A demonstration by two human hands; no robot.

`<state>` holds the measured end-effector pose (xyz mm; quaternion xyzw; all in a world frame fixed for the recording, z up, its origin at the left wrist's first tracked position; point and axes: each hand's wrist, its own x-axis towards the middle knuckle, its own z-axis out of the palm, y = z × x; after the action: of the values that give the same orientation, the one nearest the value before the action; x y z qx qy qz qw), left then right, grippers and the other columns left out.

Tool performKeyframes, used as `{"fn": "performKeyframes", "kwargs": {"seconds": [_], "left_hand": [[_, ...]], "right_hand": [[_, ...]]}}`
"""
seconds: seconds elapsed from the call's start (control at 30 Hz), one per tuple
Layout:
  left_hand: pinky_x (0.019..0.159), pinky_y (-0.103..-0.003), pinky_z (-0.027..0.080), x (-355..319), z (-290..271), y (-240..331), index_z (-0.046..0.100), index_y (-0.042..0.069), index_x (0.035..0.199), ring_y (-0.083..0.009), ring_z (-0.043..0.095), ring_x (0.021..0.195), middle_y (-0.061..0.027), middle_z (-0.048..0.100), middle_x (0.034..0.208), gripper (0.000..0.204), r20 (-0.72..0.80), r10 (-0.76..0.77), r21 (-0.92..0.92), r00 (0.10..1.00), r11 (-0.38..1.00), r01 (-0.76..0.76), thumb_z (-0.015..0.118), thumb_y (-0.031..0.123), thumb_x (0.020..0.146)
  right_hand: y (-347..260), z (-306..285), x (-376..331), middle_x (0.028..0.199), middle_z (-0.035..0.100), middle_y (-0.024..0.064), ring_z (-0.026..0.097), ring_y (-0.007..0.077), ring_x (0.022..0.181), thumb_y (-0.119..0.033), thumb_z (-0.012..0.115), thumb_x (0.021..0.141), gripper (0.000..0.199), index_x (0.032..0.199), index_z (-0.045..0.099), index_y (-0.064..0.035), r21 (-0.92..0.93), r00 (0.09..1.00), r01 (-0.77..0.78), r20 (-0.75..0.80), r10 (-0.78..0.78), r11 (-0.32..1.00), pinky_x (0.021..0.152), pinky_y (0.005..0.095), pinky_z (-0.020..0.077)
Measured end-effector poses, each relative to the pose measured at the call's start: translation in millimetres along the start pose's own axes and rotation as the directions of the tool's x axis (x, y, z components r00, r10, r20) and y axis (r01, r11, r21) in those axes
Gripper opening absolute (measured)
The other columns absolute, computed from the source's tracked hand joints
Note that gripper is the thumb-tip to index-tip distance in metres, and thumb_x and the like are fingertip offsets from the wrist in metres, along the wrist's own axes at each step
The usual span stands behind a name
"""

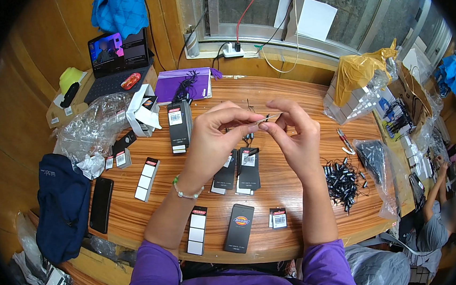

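Over the middle of the table, my left hand (221,129) pinches a thin hang tag (265,120), seen nearly edge-on. My right hand (295,129) closes thumb and fingers at the tag's other end, by a small dark bit that looks like string. Below the hands lie two piles of black hang tags (249,168) with white labels. Closer to me are a white-panelled tag (196,231), a large black tag (239,228) and small label tags (279,218). A tall stack of black tags (180,126) stands beyond my left wrist.
On the right lies a heap of black strings (345,184), near small snips (345,139) and a plastic bag (376,168). A phone (101,205) and navy pouch (64,203) lie left; a tablet with keyboard (120,60) stands behind. Another person (435,222) sits at far right.
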<state>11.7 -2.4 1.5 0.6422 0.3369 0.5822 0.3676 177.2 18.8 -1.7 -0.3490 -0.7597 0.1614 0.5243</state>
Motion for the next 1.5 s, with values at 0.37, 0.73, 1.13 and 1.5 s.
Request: {"fn": "performKeyframes", "kwargs": {"seconds": [0.37,0.73,1.13,1.5], "left_hand": [[0.066,-0.020,0.047,3,-3,-2,0.066,0.001,0.089,-0.0092,0.056,0.076,-0.0032,0.059,0.083,0.016,0.033,-0.029,-0.046,0.999,0.999,0.030,0.063,-0.007,0.075],[0.062,-0.027,0.046,0,4,-4,0.068,0.008,0.087,-0.0179,0.056,0.073,-0.0044,0.058,0.075,0.024,-0.006,0.344,0.425,0.939,0.851,-0.309,0.061,-0.007,0.069],[0.069,-0.024,0.049,6,16,-21,0.061,0.001,0.084,-0.0135,0.061,0.078,-0.0060,0.061,0.087,0.009,0.007,-0.034,0.253,0.999,0.967,0.031,0.060,-0.005,0.076],[0.071,-0.024,0.045,-12,51,-38,0.056,-0.001,0.093,-0.0102,0.054,0.079,-0.0049,0.058,0.081,0.013,0.229,-0.140,0.082,0.963,0.989,0.124,0.053,0.010,0.087]], "right_hand": [[2,0,6,0.081,0.060,0.0059,0.054,0.0232,0.078,-0.018,0.065,0.076,0.023,0.096,0.063,-0.0074,-0.230,0.985,0.171,0.034,-0.167,0.958,0.074,0.0340,0.0387],[5,-10,6,0.089,0.061,0.0053,0.056,0.0121,0.087,-0.009,0.060,0.082,0.012,0.090,0.061,0.0006,0.508,0.919,-0.384,0.292,0.265,0.771,0.078,0.0257,0.0440],[14,-28,8,0.084,0.059,0.0094,0.057,0.0164,0.080,-0.014,0.047,0.092,0.011,0.093,0.051,-0.0039,0.881,0.949,-0.136,-0.014,0.313,0.453,0.078,0.0315,0.0472],[16,-20,4,0.075,0.052,0.0054,0.051,0.0167,0.075,-0.017,0.045,0.091,0.013,0.094,0.049,-0.0051,0.987,0.928,-0.160,0.139,0.346,0.034,0.079,0.0357,0.0450]]}}
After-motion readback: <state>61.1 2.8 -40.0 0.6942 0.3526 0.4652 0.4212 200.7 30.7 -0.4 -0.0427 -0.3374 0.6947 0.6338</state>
